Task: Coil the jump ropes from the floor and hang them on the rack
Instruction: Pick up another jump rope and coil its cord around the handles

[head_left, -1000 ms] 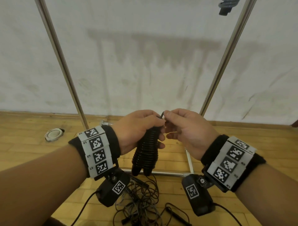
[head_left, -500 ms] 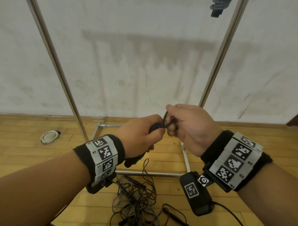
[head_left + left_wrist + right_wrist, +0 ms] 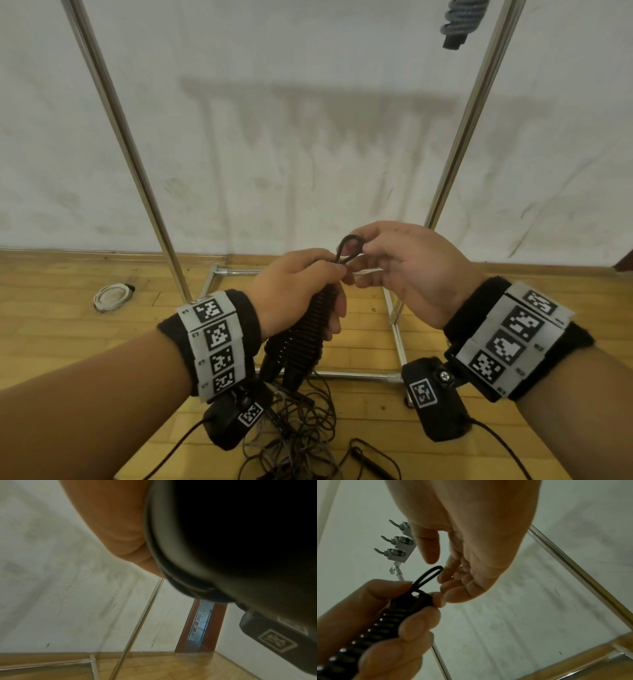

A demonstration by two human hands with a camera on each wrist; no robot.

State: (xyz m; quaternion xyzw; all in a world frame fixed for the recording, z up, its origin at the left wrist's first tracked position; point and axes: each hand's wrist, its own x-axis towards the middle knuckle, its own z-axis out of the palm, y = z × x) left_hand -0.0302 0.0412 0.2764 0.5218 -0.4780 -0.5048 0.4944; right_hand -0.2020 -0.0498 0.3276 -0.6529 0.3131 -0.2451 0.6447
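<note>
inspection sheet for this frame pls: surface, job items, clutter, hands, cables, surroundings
Surface: wooden floor.
Job's things: coiled rope bundle with small loop on top; tangled ropes on floor; metal rack; hung bundle at top.
Clutter: round white object on floor.
Grippers: left hand grips bundle; right hand fingers at loop, pinch unclear.
Cables: wrist-camera cable.
Surroundings: stained white wall; rack hooks.
</note>
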